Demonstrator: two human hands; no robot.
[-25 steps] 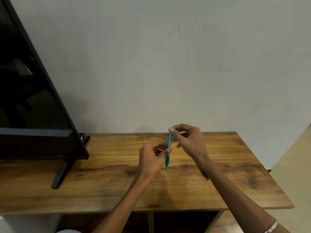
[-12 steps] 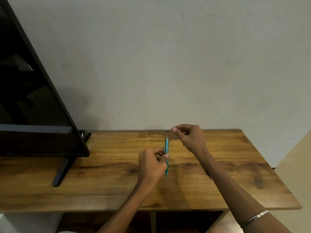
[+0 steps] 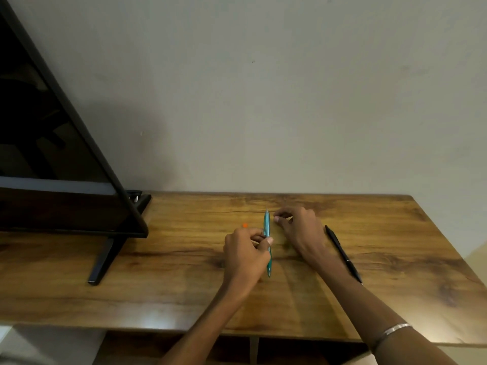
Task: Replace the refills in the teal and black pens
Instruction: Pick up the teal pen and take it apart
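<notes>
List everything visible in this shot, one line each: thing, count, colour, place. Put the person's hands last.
teal pen: 1, teal, held roughly upright over the middle of the table.
black pen: 1, black, lying flat on the table just right of the right wrist.
small orange piece: 1, orange, on the table just behind the left hand; too small to identify.
table: 1, brown wood grain, against the wall.
television: 1, black, standing on the table's left end.
wall: 1, pale grey, behind the table.
bracelet: 1, silver, on the right wrist.
left hand: 1, grips the teal pen.
right hand: 1, fingers curled, low over the table beside the pen's upper end; any contents hidden.
</notes>
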